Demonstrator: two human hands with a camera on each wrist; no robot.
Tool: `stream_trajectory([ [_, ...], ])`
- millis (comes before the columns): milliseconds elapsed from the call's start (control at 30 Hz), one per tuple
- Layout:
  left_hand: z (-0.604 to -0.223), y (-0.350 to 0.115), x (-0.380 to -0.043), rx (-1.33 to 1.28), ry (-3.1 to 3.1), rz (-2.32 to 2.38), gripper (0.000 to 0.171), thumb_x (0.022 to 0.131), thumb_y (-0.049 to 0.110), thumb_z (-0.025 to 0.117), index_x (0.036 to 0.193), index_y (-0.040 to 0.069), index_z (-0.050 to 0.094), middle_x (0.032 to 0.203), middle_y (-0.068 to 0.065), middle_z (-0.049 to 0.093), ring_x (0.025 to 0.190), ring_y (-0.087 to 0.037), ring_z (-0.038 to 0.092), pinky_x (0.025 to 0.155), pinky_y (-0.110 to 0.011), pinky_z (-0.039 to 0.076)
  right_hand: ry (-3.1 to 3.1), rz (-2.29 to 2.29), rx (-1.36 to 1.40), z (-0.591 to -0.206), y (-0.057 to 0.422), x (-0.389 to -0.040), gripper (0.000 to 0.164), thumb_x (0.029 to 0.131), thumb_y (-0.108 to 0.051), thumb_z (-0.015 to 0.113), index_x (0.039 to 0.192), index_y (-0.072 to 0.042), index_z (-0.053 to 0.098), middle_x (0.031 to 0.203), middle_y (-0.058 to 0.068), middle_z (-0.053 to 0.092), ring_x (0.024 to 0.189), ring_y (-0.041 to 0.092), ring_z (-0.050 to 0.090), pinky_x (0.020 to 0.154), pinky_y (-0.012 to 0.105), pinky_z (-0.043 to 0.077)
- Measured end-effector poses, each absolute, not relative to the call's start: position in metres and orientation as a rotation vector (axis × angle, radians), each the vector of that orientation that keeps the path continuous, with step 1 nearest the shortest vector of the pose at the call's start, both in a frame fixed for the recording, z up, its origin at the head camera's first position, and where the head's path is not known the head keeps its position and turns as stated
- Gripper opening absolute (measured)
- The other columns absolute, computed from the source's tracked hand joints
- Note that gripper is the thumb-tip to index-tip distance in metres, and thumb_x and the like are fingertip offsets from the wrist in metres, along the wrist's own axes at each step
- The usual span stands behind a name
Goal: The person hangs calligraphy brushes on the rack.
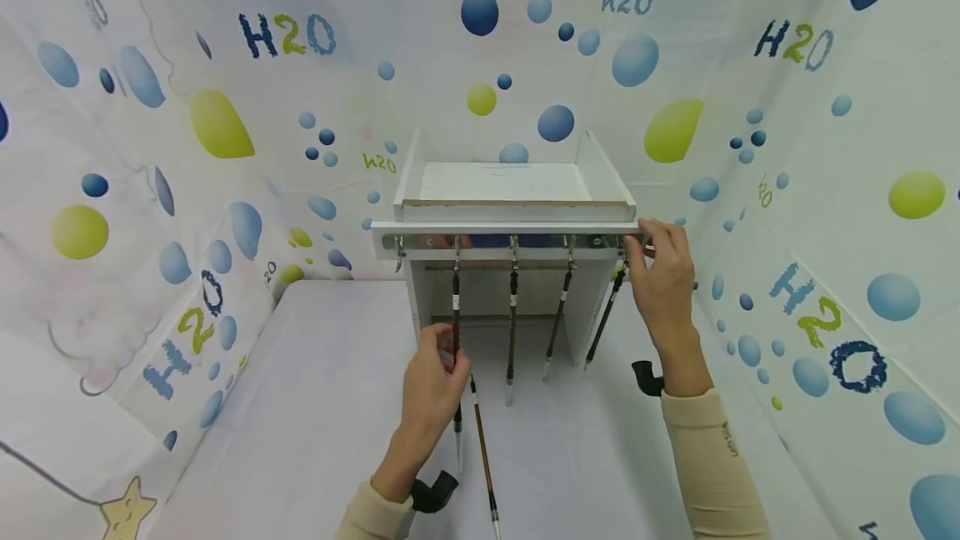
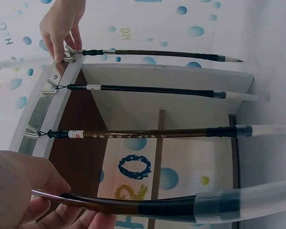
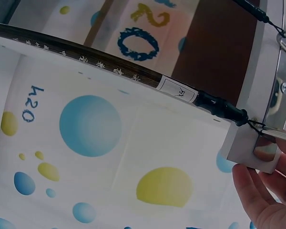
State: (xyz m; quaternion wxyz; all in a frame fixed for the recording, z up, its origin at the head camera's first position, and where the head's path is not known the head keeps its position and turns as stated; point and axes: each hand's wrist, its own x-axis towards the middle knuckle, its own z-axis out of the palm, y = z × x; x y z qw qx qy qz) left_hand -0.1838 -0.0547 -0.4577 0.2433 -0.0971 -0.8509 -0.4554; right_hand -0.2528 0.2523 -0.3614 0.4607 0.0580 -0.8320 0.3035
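Observation:
My left hand [image 1: 431, 390] holds the handle of a dark brown calligraphy brush [image 1: 456, 315] that hangs tip down from a hook of the rail [image 1: 483, 254]. In the left wrist view that brush [image 2: 171, 208] lies across the curled fingers, its tip in a clear cap. At the rail's right end, my right hand [image 1: 663, 282] grips the edge, thumb in front, beside the last hook [image 3: 276, 133]. From that hook hangs another brush [image 1: 604, 319]. Two more brushes hang between, the nearer one [image 1: 513, 323] in the middle. The leftmost hook [image 1: 399, 252] bears no brush.
The rail fronts a white wooden stand with an open tray [image 1: 517, 212] on top. One loose brush [image 1: 483, 448] lies on the white table [image 1: 300, 440] below my left hand. Patterned white sheets [image 1: 420, 7] enclose the back and sides.

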Motion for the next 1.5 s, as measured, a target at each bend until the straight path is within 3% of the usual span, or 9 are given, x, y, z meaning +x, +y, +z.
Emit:
stream_trajectory([
  [733, -0.473, -0.052, -0.209, -0.195, -2.412, -1.241, 0.037, 0.093, 0.008, 0.064, 0.129, 0.004, 0.054, 0.098, -0.011, 0.069, 0.066, -0.014, 0.064, 0.047, -0.020, 0.046, -2.037, 0.760, 0.158, -0.361, 0.252, -0.252, 0.037, 0.097, -0.013, 0.064, 0.129, 0.006, 0.062, 0.123, 0.024, 0.058, 0.112, 0.035, 0.064, 0.090, 0.046, 0.059],
  [1100, -0.479, -0.053, -0.225, -0.268, -2.374, -1.169, 0.032, 0.093, 0.005, 0.065, 0.124, -0.001, 0.056, 0.101, -0.015, 0.069, 0.081, -0.023, 0.071, 0.060, -0.029, 0.057, -2.040, 0.736, 0.150, -0.360, 0.252, -0.254, 0.036, 0.097, -0.013, 0.064, 0.128, 0.005, 0.062, 0.122, 0.022, 0.059, 0.111, 0.034, 0.064, 0.090, 0.046, 0.059],
  [1500, -0.480, -0.052, -0.244, -0.293, -2.392, -1.196, 0.028, 0.093, 0.004, 0.063, 0.120, -0.003, 0.056, 0.106, -0.019, 0.068, 0.091, -0.031, 0.071, 0.072, -0.039, 0.061, -2.030, 0.762, 0.147, -0.360, 0.253, -0.253, 0.035, 0.098, -0.013, 0.063, 0.128, 0.005, 0.063, 0.124, 0.023, 0.059, 0.112, 0.034, 0.064, 0.089, 0.046, 0.059],
])
